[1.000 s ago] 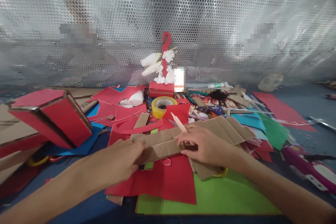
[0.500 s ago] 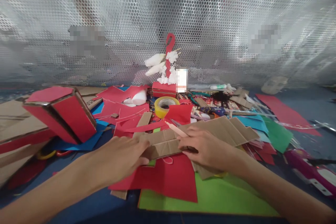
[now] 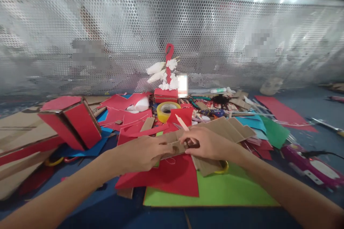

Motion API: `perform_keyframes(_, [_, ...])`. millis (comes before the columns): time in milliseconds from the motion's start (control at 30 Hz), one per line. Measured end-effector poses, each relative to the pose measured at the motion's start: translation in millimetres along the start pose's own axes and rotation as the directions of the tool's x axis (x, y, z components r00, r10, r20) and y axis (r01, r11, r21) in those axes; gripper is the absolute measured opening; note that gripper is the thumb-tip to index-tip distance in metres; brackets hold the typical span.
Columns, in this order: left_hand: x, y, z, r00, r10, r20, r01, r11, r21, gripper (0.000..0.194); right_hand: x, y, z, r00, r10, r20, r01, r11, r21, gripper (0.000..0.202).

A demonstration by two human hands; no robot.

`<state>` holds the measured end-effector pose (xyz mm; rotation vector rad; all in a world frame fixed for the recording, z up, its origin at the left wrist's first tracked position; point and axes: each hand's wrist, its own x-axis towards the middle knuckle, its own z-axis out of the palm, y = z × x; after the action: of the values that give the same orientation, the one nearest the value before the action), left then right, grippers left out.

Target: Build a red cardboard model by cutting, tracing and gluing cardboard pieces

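Note:
A creased strip of brown cardboard (image 3: 217, 128) lies across the pile in front of me. My left hand (image 3: 146, 152) is closed on its left end, fingers bent over it. My right hand (image 3: 202, 143) is closed round a dark-handled tool, perhaps scissors, whose pointed tip shows beyond the fingers, and also rests on the cardboard. A pale pink pencil-like stick (image 3: 182, 122) sticks up from the right fingers. Red paper (image 3: 172, 180) and a green sheet (image 3: 228, 189) lie under the hands.
A red cardboard box (image 3: 72, 121) stands at left. Yellow tape (image 3: 164, 109), a red stand with white flowers (image 3: 168, 94) and paper scraps fill the middle. A magenta glue gun (image 3: 311, 166) is at right. A perforated metal panel (image 3: 139, 18) rises behind.
The camera view has tilted up slightly. My left hand has moved right along the cardboard, closer to my right hand. The pink stick stands more upright.

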<state>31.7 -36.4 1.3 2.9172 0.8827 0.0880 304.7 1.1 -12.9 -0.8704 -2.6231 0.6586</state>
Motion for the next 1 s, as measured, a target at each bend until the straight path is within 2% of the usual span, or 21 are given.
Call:
perform_keyframes(67, [7.0, 0.1, 5.2, 0.999, 0.042, 0.004, -0.042, 0.999, 0.028, 0.046, -2.9, 2.1, -9.2, 0.998, 0.055, 0.035, -0.057, 0.997, 0.056, 0.024])
perform_keyframes(167, [15.1, 0.8, 11.6, 0.999, 0.048, -0.007, -0.047, 0.997, 0.057, 0.054, -6.7, 7.6, -27.1, 0.997, 0.067, 0.047, -0.074, 0.981, 0.177, 0.029])
perform_keyframes(267, [18.9, 0.3, 15.5, 0.998, 0.058, -0.014, -0.058, 0.997, 0.045, 0.065, -8.3, 13.1, -43.5, 1.0, 0.025, 0.004, -0.025, 0.909, 0.416, 0.03])
perform_keyframes(367, [20.1, -1.1, 18.0, 0.998, 0.056, -0.016, -0.055, 0.998, 0.019, 0.07, -9.2, 18.0, -50.1, 0.999, -0.006, -0.052, 0.034, 0.831, 0.555, 0.046])
perform_keyframes(433, [20.5, -1.8, 19.2, 0.999, 0.04, -0.015, -0.04, 0.999, 0.004, 0.071, -10.0, 20.6, -48.1, 0.995, 0.032, -0.091, 0.025, 0.828, 0.56, 0.05])
perform_keyframes(500, [21.0, -2.1, 20.0, 0.999, 0.033, -0.016, -0.033, 0.999, -0.004, 0.07, -10.8, 21.4, -43.3, 0.988, 0.1, -0.117, -0.023, 0.847, 0.531, 0.042])
perform_keyframes(600, [21.5, -2.0, 20.8, 0.999, 0.026, -0.021, -0.026, 1.0, -0.002, 0.069, -11.1, 18.3, -35.9, 0.983, 0.157, -0.094, -0.098, 0.888, 0.449, 0.028])
perform_keyframes(733, [21.8, -1.3, 20.5, 1.0, 0.01, 0.003, -0.01, 1.0, 0.004, 0.067, -10.7, 12.7, -29.7, 0.983, 0.162, -0.084, -0.124, 0.932, 0.34, 0.032])
perform_keyframes(833, [21.8, -1.5, 19.7, 1.0, 0.005, 0.014, -0.005, 1.0, 0.002, 0.067, -10.5, 12.3, -27.1, 0.99, 0.133, -0.038, -0.118, 0.956, 0.268, 0.023])
perform_keyframes(1000, [22.3, -2.6, 20.9, 1.0, 0.014, -0.009, -0.015, 1.0, -0.02, 0.068, -9.8, 12.1, -26.2, 0.99, 0.139, 0.001, -0.134, 0.957, 0.257, 0.012])
